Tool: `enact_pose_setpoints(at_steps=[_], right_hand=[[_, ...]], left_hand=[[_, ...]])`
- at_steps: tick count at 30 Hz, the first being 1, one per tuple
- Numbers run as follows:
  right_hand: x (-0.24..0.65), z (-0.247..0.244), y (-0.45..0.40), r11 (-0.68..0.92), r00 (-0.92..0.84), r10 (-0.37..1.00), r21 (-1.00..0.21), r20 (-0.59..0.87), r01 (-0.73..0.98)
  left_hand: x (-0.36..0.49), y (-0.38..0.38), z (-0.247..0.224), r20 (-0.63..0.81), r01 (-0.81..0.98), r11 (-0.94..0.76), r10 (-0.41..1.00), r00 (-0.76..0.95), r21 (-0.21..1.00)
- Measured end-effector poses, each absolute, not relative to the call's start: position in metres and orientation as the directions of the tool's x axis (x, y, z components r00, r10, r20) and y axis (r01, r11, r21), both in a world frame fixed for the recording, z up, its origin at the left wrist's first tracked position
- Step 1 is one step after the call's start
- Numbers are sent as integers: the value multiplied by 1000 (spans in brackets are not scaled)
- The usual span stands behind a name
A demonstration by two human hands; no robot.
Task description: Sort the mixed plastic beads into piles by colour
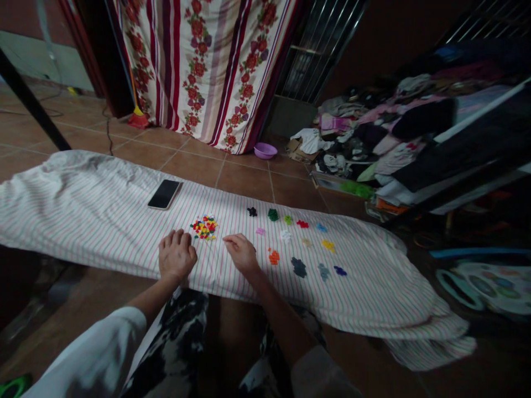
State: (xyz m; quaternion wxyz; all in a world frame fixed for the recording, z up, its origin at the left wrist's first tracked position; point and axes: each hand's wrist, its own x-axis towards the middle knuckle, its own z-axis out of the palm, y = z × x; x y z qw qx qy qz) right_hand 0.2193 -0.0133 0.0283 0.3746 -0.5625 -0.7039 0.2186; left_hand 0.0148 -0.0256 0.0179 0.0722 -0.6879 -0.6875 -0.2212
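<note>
My left hand (177, 255) rests on the striped cloth (103, 221), its fingers curled and pressed together; what it holds, if anything, is hidden. Just beyond it lies a mixed pile of small coloured pieces (204, 227). To the right of that pile, my right hand (241, 252) is over the cloth with thumb and forefinger pinched, on something too small to make out. Farther right are separate small heaps sorted by colour, among them black (252, 211), dark green (272, 214), orange (274, 256), dark grey (298, 267), yellow (328, 245) and dark blue (340, 271).
A phone (165, 194) lies on the cloth at the left, beyond my left hand. On the tiled floor past the cloth are a purple basin (265, 150) and a red broom (138, 119). Clothes (373, 127) are heaped at the right.
</note>
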Motion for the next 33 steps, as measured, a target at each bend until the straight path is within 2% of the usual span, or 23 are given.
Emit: enact_pose_setpoints(at_steps=[6, 10, 13, 18, 25, 33], right_hand=[[176, 22, -8, 167, -82, 983, -612, 165, 773], [168, 26, -9, 139, -65, 985, -509, 160, 849], [163, 29, -8, 111, -44, 988, -474, 150, 873], [158, 26, -6, 50, 39, 986, -506, 163, 861], [160, 23, -12, 70, 96, 968, -620, 230, 782], [161, 21, -21, 13, 169, 966, -692, 195, 721]], left_hand=[[15, -25, 16, 424, 978, -58, 905, -33, 200], [14, -26, 16, 425, 973, -61, 904, -41, 224], [14, -26, 17, 420, 967, -64, 906, -47, 246], [13, -27, 19, 414, 955, -74, 909, -55, 288], [12, -27, 17, 430, 956, -83, 902, -49, 282], [11, -30, 18, 450, 957, -102, 892, -32, 271]])
